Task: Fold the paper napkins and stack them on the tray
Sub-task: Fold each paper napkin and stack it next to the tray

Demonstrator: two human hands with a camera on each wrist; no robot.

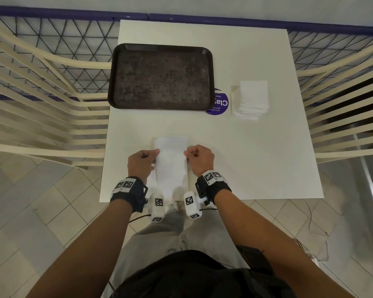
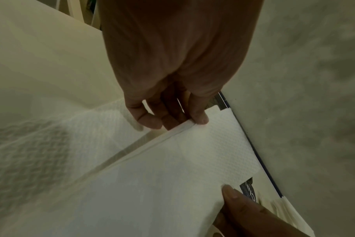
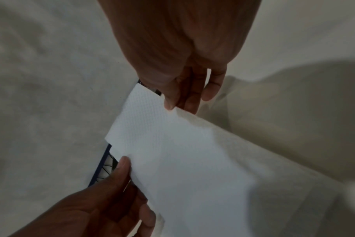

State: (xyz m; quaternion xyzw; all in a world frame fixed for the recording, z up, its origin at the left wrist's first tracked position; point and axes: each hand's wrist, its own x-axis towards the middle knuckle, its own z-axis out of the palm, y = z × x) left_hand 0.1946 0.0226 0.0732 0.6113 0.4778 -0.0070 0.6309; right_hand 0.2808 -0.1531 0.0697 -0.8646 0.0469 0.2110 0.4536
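Observation:
A white paper napkin (image 1: 171, 162) is held above the near part of the white table (image 1: 256, 151), long side running away from me. My left hand (image 1: 143, 162) pinches its left edge between thumb and fingers, and my right hand (image 1: 199, 158) pinches its right edge. The left wrist view shows the napkin (image 2: 172, 168) with my left hand (image 2: 172, 118) pinching a doubled edge. In the right wrist view my right hand (image 3: 182, 96) pinches the napkin (image 3: 182, 152) at its edge. A dark tray (image 1: 160, 76) lies bare at the table's far left. A stack of white napkins (image 1: 251, 100) sits at the right.
A round purple sticker (image 1: 219, 103) lies between the tray and the napkin stack. Cream slatted chairs (image 1: 41, 108) stand at both sides of the table. A dark wire fence (image 1: 73, 39) runs behind. Tiled floor lies below.

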